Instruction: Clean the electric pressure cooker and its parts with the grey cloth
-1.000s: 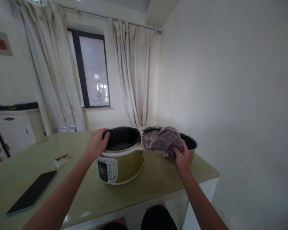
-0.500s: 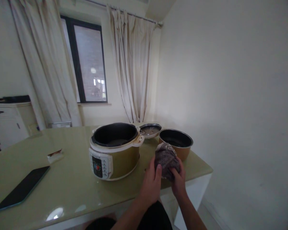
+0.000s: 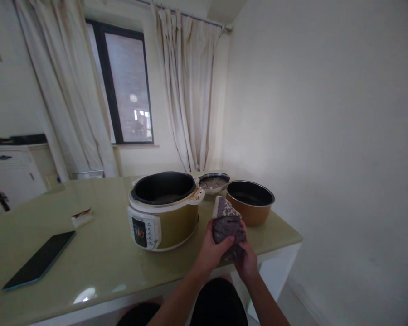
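Left hand (image 3: 213, 248), moved off the cooker (image 3: 178, 224), is gripping the bunched cloth (image 3: 228, 226) together with the right hand (image 3: 247, 259), cloth sitting between both, long axis pointing away, slightly left, brown pot (image 3: 258, 214) standing just beyond, nearer the right hand.

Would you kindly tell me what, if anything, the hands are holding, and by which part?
A bunched purplish-gray cloth, held by its lower sides between the left hand and the right hand, its top left free.
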### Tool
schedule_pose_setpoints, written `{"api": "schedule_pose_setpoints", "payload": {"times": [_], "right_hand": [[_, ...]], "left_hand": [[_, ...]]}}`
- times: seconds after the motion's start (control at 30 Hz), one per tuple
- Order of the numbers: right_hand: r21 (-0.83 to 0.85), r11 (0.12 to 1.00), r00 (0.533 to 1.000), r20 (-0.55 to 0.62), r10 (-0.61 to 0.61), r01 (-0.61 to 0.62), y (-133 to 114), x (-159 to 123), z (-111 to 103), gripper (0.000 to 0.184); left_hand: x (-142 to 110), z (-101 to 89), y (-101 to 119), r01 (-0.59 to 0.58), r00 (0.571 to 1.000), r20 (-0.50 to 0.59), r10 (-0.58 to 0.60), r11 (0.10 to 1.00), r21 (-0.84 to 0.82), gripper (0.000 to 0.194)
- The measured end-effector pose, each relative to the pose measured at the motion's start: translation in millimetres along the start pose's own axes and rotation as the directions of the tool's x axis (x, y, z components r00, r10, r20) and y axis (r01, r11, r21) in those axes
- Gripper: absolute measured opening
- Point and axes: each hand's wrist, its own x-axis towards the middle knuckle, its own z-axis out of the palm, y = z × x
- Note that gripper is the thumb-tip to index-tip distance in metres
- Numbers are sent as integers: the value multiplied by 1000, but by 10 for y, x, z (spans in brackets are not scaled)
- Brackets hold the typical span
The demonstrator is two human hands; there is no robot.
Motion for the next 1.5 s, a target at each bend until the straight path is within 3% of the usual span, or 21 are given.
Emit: {"api": "schedule_pose_setpoints", "payload": {"times": [0.07, 0.13, 0.2, 0.27, 0.33, 0.43, 0.57, 0.7, 0.83, 0.93, 0.97, 1.03, 1.1, 1.17, 1.23, 1.27, 1.33, 1.5], "right_hand": [[-75, 996, 999, 9, -50, 51, -46, 23, -27, 73], [-199, 962, 982, -2, -190, 186, -142, 59, -32, 74], [-378, 854, 924, 12, -382, 358, -293, 100, 0, 76], [-539, 702, 865, 111, -489, 465, -464, 148, 71, 72], [-616, 619, 859, 214, -464, 488, -602, 205, 154, 55], [-628, 666, 904, 157, -398, 402, -678, 281, 228, 37], [-586, 749, 916, -27, -400, 309, -599, 288, 169, 49], [-554, 794, 957, 16, -290, 249, -483, 264, 80, 50], [-469, 874, 991, 99, -94, 130, -334, 325, 56, 47], [-443, 896, 997, 71, 4, 28, -275, 377, 21, 53], [-458, 888, 999, 49, -15, 36, -292, 379, 3, 54], [-523, 843, 986, -24, -164, 128, -391, 343, -23, 52], [-614, 737, 915, -58, -400, 283, -555, 260, -15, 43], [-676, 597, 850, 83, -520, 431, -726, 170, 36, 31], [-663, 522, 837, 337, -432, 537, -840, 118, 107, 29], [-644, 529, 834, 425, -352, 552, -861, 115, 136, 31], [-619, 603, 853, 468, -231, 503, -819, 145, 154, 40], [-403, 903, 968, 246, -50, 149, -360, 167, -15, 65]], "left_hand": [[3, -10, 53, -53, 997, -44, 56, 997, 58, 83], [4, -40, 118, -120, 990, -56, 130, 982, 148, 87], [-5, -79, 186, -179, 982, -21, 190, 954, 242, 91], [-24, -116, 239, -231, 973, 42, 229, 921, 313, 94], [-46, -149, 271, -271, 962, 97, 254, 894, 356, 97], [-85, -210, 289, -346, 938, 129, 322, 850, 398, 97], [-156, -307, 289, -429, 898, 96, 428, 809, 401, 89], [-207, -327, 286, -466, 873, 42, 485, 808, 360, 85], [-199, -272, 339, -489, 855, 12, 519, 797, 353, 81], [-172, -271, 393, -522, 840, 48, 541, 781, 342, 80], [-163, -287, 402, -530, 839, 79, 538, 777, 340, 80], [-144, -337, 405, -521, 851, 152, 502, 776, 356, 81], [-125, -391, 399, -476, 880, 206, 429, 786, 395, 80], [-106, -430, 405, -444, 895, 248, 370, 786, 430, 78], [-91, -448, 433, -465, 883, 299, 362, 761, 452, 77], [-86, -453, 454, -487, 870, 322, 372, 742, 460, 77], [-81, -463, 496, -527, 847, 353, 397, 708, 469, 76], [-87, -443, 497, -570, 821, 301, 484, 685, 454, 74]]}}
